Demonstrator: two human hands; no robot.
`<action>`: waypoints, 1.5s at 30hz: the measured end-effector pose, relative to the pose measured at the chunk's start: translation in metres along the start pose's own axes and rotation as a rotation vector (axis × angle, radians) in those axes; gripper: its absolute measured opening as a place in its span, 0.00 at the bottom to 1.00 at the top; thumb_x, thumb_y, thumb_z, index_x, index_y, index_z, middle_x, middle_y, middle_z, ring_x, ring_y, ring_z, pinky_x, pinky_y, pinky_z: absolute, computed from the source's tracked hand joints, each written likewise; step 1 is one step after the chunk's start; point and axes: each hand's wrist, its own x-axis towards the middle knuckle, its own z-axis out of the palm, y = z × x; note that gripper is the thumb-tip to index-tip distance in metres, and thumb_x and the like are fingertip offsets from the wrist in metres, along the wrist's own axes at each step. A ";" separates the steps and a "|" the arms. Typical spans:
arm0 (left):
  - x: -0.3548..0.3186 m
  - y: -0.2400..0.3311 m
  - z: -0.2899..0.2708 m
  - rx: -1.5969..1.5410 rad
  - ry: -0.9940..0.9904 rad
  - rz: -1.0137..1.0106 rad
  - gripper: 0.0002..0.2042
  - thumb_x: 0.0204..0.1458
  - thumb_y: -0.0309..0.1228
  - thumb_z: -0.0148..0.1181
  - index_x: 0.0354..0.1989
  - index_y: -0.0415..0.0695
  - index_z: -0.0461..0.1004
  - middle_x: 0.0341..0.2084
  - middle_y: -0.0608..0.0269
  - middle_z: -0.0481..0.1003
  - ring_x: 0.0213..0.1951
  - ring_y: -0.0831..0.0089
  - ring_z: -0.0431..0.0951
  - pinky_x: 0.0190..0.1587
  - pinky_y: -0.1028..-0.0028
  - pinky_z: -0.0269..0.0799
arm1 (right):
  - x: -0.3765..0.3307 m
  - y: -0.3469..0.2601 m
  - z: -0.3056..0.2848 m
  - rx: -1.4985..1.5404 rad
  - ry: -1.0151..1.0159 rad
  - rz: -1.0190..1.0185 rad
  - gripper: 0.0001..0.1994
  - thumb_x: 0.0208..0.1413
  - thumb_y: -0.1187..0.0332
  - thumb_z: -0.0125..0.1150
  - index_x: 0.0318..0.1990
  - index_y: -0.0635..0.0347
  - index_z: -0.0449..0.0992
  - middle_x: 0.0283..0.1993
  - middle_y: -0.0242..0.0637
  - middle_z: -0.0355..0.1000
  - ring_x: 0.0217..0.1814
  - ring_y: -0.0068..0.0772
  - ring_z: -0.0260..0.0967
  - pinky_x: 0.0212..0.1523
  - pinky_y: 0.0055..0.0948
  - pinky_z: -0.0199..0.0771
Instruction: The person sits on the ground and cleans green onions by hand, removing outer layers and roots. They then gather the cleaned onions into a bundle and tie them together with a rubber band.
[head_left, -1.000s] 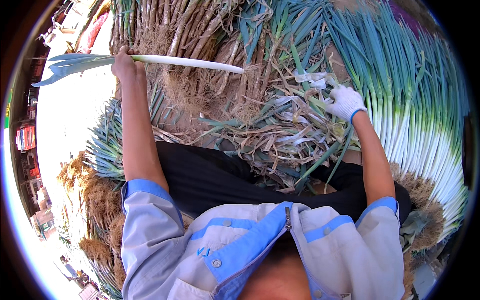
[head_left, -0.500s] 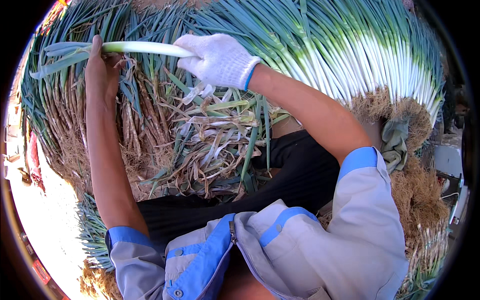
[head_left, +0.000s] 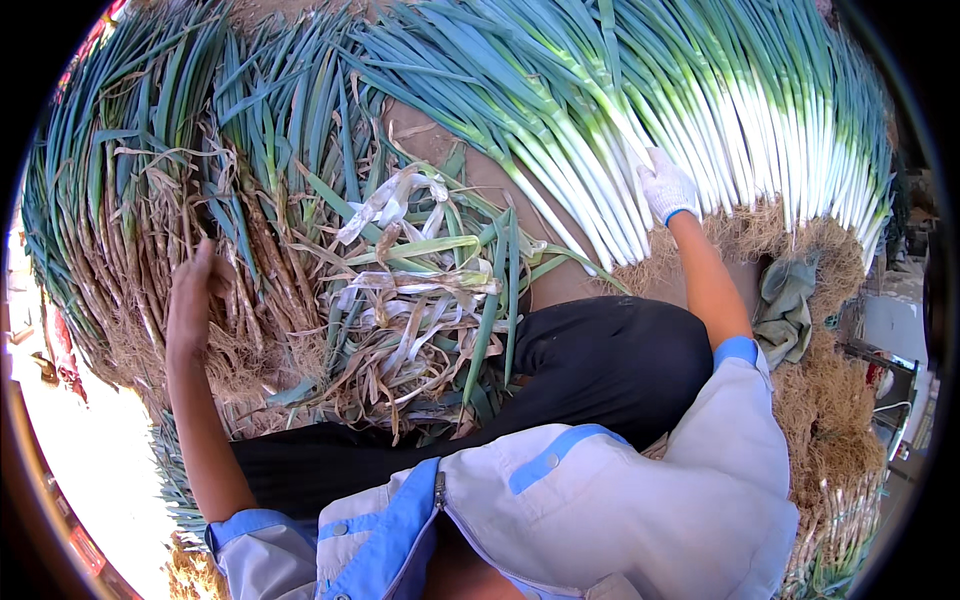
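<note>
Cleaned green onions (head_left: 735,150), white below and green above, lie side by side at the far right with their roots toward me. My right hand (head_left: 668,188), in a white knitted glove, is closed around a white stalk (head_left: 632,140) on top of that row. At the left lie uncleaned green onions (head_left: 130,230) with brown, dry outer skins. Over their stems hovers my bare left hand (head_left: 202,290), its fingers loosely bent and apart with no stalk in them. Between both groups sits a heap of peeled-off leaves and skins (head_left: 425,290).
My bent knee (head_left: 630,350) in black trousers is just below the right row. A greenish cloth (head_left: 785,310) and a mass of brown roots (head_left: 830,400) lie at the right. A bundle of thin onions (head_left: 850,510) stands lower right.
My right hand has swung from the upper middle to the right row, bringing the cleaned green onion there. The left hand let go of its leaves and came down toward the brown stalks.
</note>
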 end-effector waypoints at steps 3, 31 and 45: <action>-0.059 -0.064 0.062 0.594 -0.721 -0.122 0.30 0.60 0.57 0.52 0.28 0.35 0.77 0.24 0.47 0.77 0.29 0.53 0.75 0.38 0.56 0.69 | 0.008 -0.013 0.033 0.021 -0.075 -0.022 0.24 0.59 0.53 0.51 0.60 0.52 0.69 0.47 0.59 0.76 0.50 0.62 0.73 0.52 0.54 0.70; 0.024 -0.184 -0.021 -0.062 -0.119 -0.231 0.17 0.37 0.41 0.70 0.24 0.38 0.76 0.20 0.65 0.71 0.25 0.75 0.67 0.29 0.72 0.61 | -0.059 -0.416 -0.006 0.451 -1.210 -0.758 0.22 0.63 0.57 0.56 0.57 0.64 0.73 0.40 0.36 0.75 0.33 0.25 0.75 0.31 0.26 0.81; 0.004 -0.167 -0.050 -0.764 0.003 -0.220 0.09 0.46 0.30 0.68 0.32 0.37 0.78 0.25 0.64 0.76 0.27 0.77 0.73 0.35 0.77 0.68 | -0.232 -0.560 0.134 1.805 -1.287 0.126 0.15 0.54 0.72 0.63 0.49 0.62 0.75 0.42 0.41 0.77 0.42 0.36 0.76 0.46 0.37 0.76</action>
